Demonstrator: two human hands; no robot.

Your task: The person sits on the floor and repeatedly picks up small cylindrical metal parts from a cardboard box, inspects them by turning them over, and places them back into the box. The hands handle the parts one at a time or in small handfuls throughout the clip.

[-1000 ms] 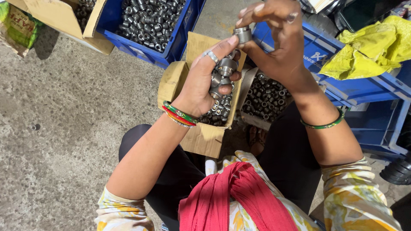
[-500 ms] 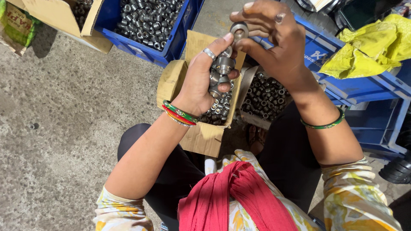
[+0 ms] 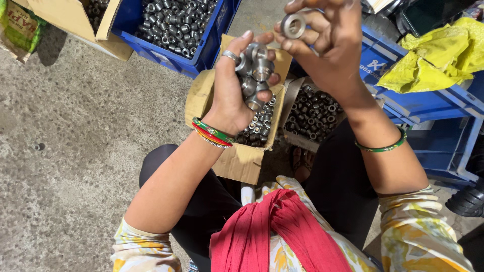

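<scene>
Sorting by eye here, it seems — the right hand (image 3: pixel 333 45) pinches one steel ring (image 3: pixel 293 25) up between fingertips, while the left hand (image 3: pixel 232 90) is curled shut on a fistful of metal fittings (image 3: pixel 256 70) over the open cardboard box (image 3: pixel 237 161). Next comes a careful look, then a drop in the proper bin — blue crate (image 3: pixel 201 55) ahead, yellow bag (image 3: pixel 438 55) right, green-labelled packet (image 3: pixel 17 30) far left.

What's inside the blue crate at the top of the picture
The blue crate holds a heap of small grey metal rings. Its bottom and far end cannot be seen; the heap covers one, the frame cuts the other.
</scene>
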